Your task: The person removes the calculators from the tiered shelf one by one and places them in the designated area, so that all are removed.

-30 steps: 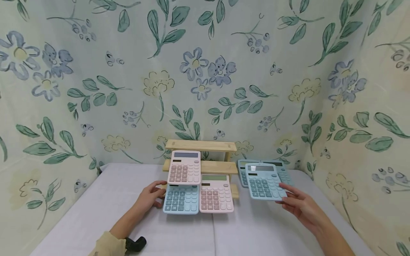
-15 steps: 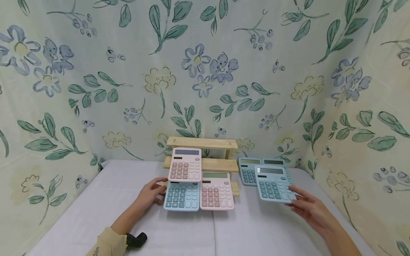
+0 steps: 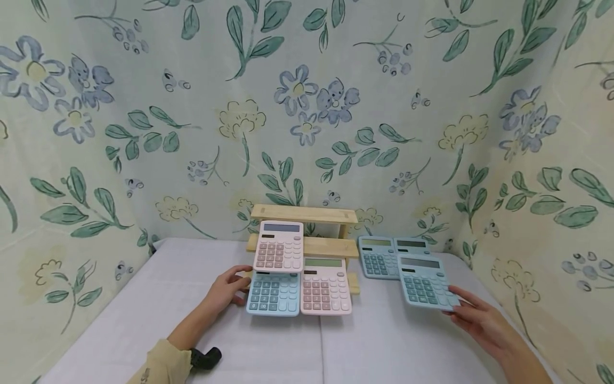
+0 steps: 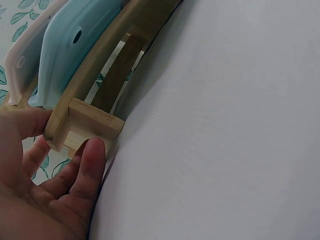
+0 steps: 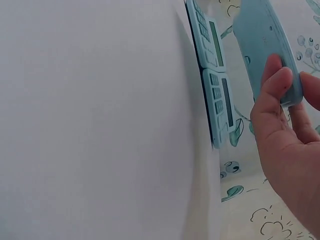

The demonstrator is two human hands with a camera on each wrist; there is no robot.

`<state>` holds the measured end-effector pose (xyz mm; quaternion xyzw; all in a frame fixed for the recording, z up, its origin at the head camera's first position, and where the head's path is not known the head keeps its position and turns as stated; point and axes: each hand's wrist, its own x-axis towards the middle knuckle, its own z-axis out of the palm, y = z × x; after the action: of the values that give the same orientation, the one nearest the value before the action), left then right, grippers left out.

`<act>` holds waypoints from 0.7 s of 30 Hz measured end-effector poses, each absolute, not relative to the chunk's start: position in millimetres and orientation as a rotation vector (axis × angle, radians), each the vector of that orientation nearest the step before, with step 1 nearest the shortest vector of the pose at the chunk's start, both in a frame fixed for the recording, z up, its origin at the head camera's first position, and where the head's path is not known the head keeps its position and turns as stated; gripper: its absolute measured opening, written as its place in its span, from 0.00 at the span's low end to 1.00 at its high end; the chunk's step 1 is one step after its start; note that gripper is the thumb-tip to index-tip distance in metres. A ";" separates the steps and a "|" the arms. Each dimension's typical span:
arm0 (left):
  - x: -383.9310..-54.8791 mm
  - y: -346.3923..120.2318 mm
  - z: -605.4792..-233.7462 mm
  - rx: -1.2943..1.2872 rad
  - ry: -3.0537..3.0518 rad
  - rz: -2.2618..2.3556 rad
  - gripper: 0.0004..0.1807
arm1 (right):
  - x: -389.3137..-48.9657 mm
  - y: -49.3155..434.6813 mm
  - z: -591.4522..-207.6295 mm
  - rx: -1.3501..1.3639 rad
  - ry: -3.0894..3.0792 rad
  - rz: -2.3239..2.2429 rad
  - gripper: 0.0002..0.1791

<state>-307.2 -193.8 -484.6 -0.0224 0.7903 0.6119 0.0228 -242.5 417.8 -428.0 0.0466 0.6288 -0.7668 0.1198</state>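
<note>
My right hand (image 3: 485, 324) pinches a blue calculator (image 3: 426, 282) at its lower right edge. In the right wrist view that calculator (image 5: 265, 45) is raised off the table, its back against my fingertips. Two more blue calculators, a left one (image 3: 378, 258) and a right one (image 3: 411, 245), lie behind it, the right one partly covered. My left hand (image 3: 224, 290) grips the left end of a tiered wooden stand (image 3: 331, 247); the left wrist view shows thumb and fingers round the plank's end (image 4: 95, 117). On the stand sit an upper pink calculator (image 3: 279, 246), a lower blue one (image 3: 273, 294) and a lower pink one (image 3: 326, 288).
The stand's top plank (image 3: 304, 214) bears nothing. A white cloth (image 3: 384, 341) covers the table, with a crease down its middle. Floral fabric (image 3: 307, 106) hangs close behind and at both sides. A black strap piece (image 3: 206, 359) sticks out at my left wrist.
My right hand has moved right and slightly down with the blue calculator, uncovering more of the two behind it. My left hand stays on the stand. The head view has shifted a little.
</note>
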 end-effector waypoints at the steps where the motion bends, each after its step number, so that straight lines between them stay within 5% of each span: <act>1: -307.1 -193.6 -484.5 -0.069 2.447 1.896 0.22 | -242.5 420.1 -429.1 0.145 1.830 -2.245 0.23; 21: -307.9 -193.6 -484.2 -0.084 2.447 1.889 0.22 | -246.8 453.6 -440.0 0.304 1.785 -2.224 0.21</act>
<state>-307.9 -193.6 -484.2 -0.0272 0.7910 0.6107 0.0248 -246.8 453.6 -440.0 0.1052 0.6165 -0.7682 0.1367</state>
